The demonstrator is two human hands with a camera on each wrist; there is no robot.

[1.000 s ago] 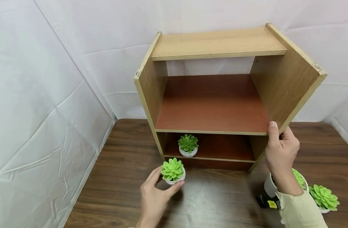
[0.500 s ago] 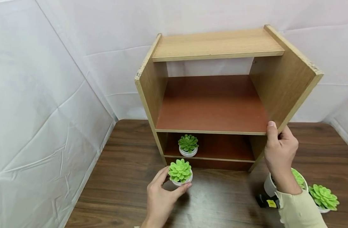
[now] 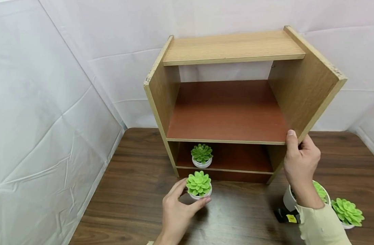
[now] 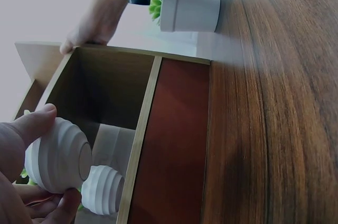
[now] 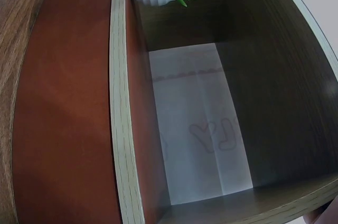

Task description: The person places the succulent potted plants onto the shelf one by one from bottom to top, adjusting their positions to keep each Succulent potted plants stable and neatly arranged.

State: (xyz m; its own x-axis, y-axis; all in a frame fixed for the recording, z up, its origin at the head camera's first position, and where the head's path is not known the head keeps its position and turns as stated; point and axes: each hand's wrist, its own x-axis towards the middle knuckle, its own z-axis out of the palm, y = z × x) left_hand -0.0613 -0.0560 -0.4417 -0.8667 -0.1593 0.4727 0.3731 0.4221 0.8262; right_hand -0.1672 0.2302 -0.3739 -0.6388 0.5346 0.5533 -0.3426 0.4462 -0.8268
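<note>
My left hand (image 3: 179, 212) holds a small potted succulent (image 3: 199, 183) by its white ribbed pot, thumb on one side and fingers on the other. The left wrist view shows this pot (image 4: 58, 155) up off the table, in front of the shelf opening. A similar potted succulent (image 3: 202, 156) stands near the front of the lower shelf, left of its middle. With my right hand (image 3: 301, 163) I grip the front edge of the right side panel of the wooden shelf unit (image 3: 236, 47), the thumb by the end of the middle board.
A larger white pot with a succulent (image 3: 290, 200) and a small potted succulent (image 3: 347, 211) stand on the brown wooden table (image 3: 119, 197) at the right, partly behind my right forearm. A black device with a yellow label (image 3: 286, 216) shows beside the sleeve.
My left hand has carried the potted succulent to the right, just in front of the one on the lower shelf. The right hand keeps its grip; the unit's right side has shifted slightly left.
</note>
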